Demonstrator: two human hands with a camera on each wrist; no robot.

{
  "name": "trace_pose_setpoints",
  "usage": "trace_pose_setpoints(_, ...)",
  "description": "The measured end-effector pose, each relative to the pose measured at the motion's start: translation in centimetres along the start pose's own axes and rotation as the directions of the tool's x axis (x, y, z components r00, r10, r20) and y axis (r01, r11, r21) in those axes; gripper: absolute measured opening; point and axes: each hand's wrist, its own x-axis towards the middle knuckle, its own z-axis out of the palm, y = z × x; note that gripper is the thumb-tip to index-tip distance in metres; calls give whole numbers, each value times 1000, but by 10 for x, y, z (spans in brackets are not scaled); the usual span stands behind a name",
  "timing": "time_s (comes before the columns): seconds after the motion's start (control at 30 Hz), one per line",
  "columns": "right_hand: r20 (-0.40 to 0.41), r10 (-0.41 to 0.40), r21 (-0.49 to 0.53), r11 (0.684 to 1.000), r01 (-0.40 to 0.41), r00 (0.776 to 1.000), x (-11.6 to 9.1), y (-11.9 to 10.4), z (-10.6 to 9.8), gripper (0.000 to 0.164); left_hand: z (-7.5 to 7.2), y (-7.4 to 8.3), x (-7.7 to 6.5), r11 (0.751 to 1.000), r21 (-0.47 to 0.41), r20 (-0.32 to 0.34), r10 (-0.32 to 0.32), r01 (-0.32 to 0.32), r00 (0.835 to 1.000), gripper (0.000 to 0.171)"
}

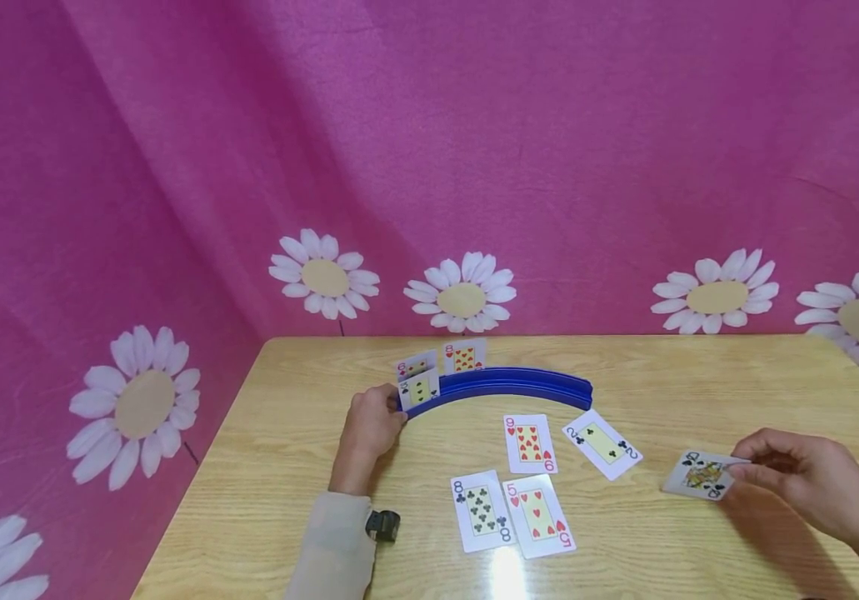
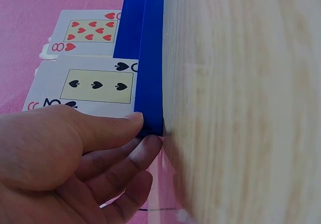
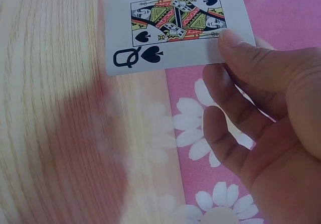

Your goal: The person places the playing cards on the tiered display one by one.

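Observation:
A curved blue card holder point(image 1: 519, 382) stands toward the back of the table. My left hand point(image 1: 375, 423) grips its left end, the thumb in front and fingers curled around the end in the left wrist view. Upright in the holder are the three of spades point(image 2: 98, 86), a red card point(image 1: 416, 365) partly hidden behind it, and the eight of hearts point(image 2: 88, 32). At the right, my right hand point(image 1: 811, 475) pinches the queen of spades point(image 3: 178, 20) between thumb and fingers. The card is tilted above the table, face showing.
Face up on the wooden table point(image 1: 249, 500) lie the nine of hearts point(image 1: 528, 444), two of clubs point(image 1: 602, 445), eight of clubs point(image 1: 480, 512) and five of hearts point(image 1: 539, 517). A pink cloth point(image 1: 549, 167) with white daisies hangs behind the table and along its left.

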Motion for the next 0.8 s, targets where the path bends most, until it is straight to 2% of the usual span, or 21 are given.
trace_pose_setpoints(0.17, -3, 20, -19, 1000, -20, 1000, 1, -2, 1, 20, 0, 0, 0, 1000, 1, 0, -1, 1, 1000, 34)
trace_pose_setpoints(0.4, -46, -29, -10, 1000, 29, 999, 6, -5, 4, 24, 0, 0, 1, 1000, 4, -4, 4, -4, 1000, 33)
trace_pose_setpoints(0.63, -14, 24, -44, 999, -25, 1000, 12, -13, 9, 18, 0, 0, 0, 1000, 10, -4, 10, -10, 1000, 33)
trace_pose_setpoints(0.8, -21, -12, -41, 999, 11, 1000, 19, -18, 11, 19, 0, 0, 0, 1000, 7, -2, 7, -7, 1000, 33)
